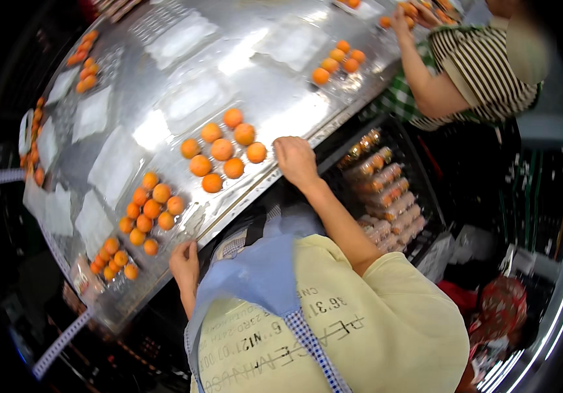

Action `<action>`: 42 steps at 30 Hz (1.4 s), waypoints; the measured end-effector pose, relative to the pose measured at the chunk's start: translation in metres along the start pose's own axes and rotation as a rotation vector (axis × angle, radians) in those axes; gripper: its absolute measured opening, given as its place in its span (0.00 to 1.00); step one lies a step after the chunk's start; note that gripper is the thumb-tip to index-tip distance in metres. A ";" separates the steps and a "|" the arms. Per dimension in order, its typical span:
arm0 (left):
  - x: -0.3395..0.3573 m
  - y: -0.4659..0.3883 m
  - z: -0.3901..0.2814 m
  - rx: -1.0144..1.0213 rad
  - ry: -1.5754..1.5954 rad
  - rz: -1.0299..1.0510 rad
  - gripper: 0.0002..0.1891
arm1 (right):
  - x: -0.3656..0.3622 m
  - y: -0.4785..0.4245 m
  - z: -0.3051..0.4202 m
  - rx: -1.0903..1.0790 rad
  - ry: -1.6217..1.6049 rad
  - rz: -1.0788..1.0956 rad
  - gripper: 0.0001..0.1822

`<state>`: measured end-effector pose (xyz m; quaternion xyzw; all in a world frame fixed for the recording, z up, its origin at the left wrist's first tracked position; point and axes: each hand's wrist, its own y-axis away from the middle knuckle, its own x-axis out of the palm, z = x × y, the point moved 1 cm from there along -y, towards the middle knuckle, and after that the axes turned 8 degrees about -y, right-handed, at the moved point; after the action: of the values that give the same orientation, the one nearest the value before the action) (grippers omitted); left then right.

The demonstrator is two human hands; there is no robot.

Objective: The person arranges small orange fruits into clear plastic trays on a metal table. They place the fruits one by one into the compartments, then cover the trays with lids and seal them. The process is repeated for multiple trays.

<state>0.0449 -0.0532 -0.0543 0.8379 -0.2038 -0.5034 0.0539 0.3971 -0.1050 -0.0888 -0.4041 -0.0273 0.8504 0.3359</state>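
My right hand (295, 159) rests at the metal table's front edge with its fingers curled together. Just left of it lies a clear plastic tray (266, 172) bearing several orange round fruits (222, 149), apparently citrus. My left hand (183, 265) is by the same edge, lower left, thumb and fingers slightly apart and nothing visible in them. Nearest to it is another tray group of orange fruits (151, 209). A smaller-looking cluster of fruits (114, 259) lies farther left, near the table's corner.
White sheets (117, 164) and clear trays (195, 100) are spread over the metal table (281, 105). At right, a co-worker's hands (404, 19) handle fruits; another fruit group (339, 63) lies nearby. A black crate (421, 172) of packed fruit (394, 191) stands below the edge, right of me.
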 end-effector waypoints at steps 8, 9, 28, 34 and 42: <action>-0.003 -0.018 -0.014 0.089 -0.348 0.073 0.15 | 0.001 0.011 -0.004 0.042 0.005 -0.013 0.03; -0.003 -0.020 -0.014 0.103 -0.382 0.089 0.15 | 0.001 0.011 -0.003 0.056 -0.021 -0.014 0.03; -0.007 -0.013 -0.029 0.033 -0.378 0.022 0.14 | -0.007 -0.019 -0.009 0.404 -0.148 0.302 0.13; -0.010 -0.011 -0.009 -0.045 -0.162 -0.010 0.14 | 0.025 -0.116 -0.013 0.365 -0.368 0.221 0.26; -0.004 -0.003 0.020 -0.202 0.302 0.019 0.13 | 0.099 -0.204 -0.007 0.570 -0.328 0.479 0.30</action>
<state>0.0266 -0.0467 -0.0617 0.8924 -0.1498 -0.3891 0.1727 0.4699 0.1101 -0.0948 -0.1489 0.2512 0.9312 0.2181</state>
